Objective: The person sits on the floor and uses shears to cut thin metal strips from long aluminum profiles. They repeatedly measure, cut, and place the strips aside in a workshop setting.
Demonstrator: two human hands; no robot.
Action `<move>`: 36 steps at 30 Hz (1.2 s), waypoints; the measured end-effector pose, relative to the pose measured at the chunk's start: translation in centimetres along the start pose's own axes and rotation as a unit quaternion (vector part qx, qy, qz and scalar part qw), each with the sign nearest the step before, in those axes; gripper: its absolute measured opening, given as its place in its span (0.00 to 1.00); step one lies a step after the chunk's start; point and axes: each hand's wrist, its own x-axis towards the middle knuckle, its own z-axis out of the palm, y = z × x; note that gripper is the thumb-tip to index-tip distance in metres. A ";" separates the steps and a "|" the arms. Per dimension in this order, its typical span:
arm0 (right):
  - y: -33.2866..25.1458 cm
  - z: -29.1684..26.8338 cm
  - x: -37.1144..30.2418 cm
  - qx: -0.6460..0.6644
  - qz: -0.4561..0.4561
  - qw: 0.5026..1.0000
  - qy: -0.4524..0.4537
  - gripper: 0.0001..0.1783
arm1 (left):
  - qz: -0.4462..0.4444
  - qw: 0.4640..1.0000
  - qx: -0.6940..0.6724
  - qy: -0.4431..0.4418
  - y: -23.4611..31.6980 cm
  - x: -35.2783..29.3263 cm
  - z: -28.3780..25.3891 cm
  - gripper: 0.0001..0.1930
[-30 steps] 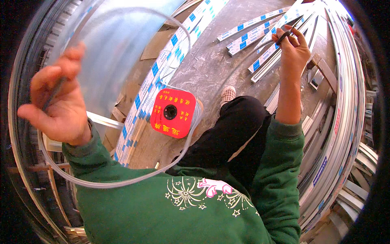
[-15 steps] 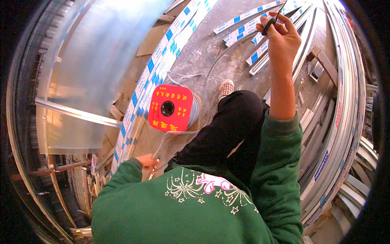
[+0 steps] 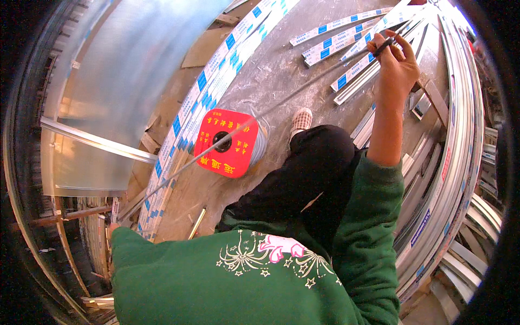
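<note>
A long grey strip [image 3: 295, 96] runs taut and slanting across the view, passing above a spool [image 3: 241, 157] with a red square face and grey strip wound behind it. At the upper right, my raised right hand [image 3: 398, 59] is closed around black-handled scissors [image 3: 383, 47], and the strip's far end meets its fingers. My left hand [image 3: 113, 226] is far out at the lower left where the strip's other end reaches it. Only a sliver of that hand shows past the green sleeve, and its fingers are mostly hidden.
Long profiles in white-and-blue film [image 3: 203, 81] lie left of the spool; more [image 3: 346, 40] fan out ahead. A translucent sheet [image 3: 124, 81] stands at the left. Stacked profiles [image 3: 441, 179] curve along the right. A gold-coloured bar [image 3: 198, 223] lies near my leg.
My left hand has swung outward to the lower left, pulling the loose strip straight. My right hand has moved slightly right and down, still with the scissors.
</note>
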 end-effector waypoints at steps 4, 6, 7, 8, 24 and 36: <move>0.5 -0.6 0.0 -0.035 -0.036 0.998 -0.038 0.12 | 0.022 0.999 0.012 0.021 -0.5 3.0 -1.9 0.14; 1.1 0.0 -0.3 -0.050 -0.035 0.998 -0.033 0.13 | 0.090 0.996 0.021 0.014 3.8 4.8 -2.6 0.15; 1.2 0.0 -0.5 -0.141 -0.079 0.986 -0.047 0.13 | 0.145 0.989 0.038 -0.002 6.7 5.3 -3.1 0.15; 1.7 1.1 -1.0 -0.063 -0.016 0.997 -0.046 0.13 | 0.212 0.975 0.065 -0.025 10.0 5.4 -3.7 0.16; 1.9 4.7 -6.9 0.121 0.244 0.892 -0.362 0.15 | 0.690 0.345 -0.609 -0.183 43.7 -34.2 -37.5 0.15; 0.1 3.8 -6.4 0.062 0.178 0.955 -0.231 0.11 | 0.577 0.247 -0.755 -0.186 46.0 -35.0 -39.5 0.15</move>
